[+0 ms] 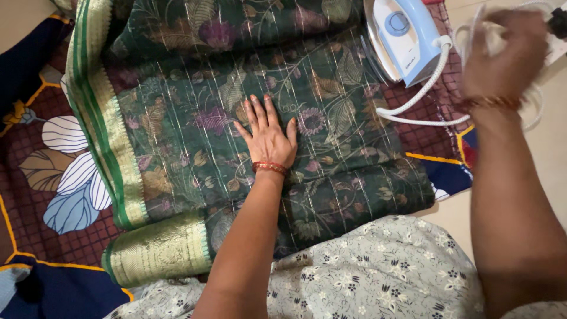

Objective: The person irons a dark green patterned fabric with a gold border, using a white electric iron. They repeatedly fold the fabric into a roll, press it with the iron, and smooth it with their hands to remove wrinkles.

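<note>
- Sari (pixel 331 112): dark green, thin woven cloth with floral print in purple and tan and fine pale stripes; folded in layers, spread flat across the middle of the view.
- Sari border (pixel 112 136): gold-green brocade band with green stripes, running down the left edge and ending in a rolled fold near the bottom.
- Left hand (pixel 269 139): palm down, fingers spread and flat, pressing the sari's centre; nothing gripped; red bangle at the wrist.
- Right hand (pixel 508 56): raised at upper right, blurred; loosely closed about loops of white cord (pixel 422 94); exact hold cannot be told.
- Electric iron (pixel 404 38): white and pale blue plastic, standing on its heel just beyond the sari's upper right corner.
- Bedsheet (pixel 65 171): maroon checked cloth with large leaf motifs, under the sari.
</note>
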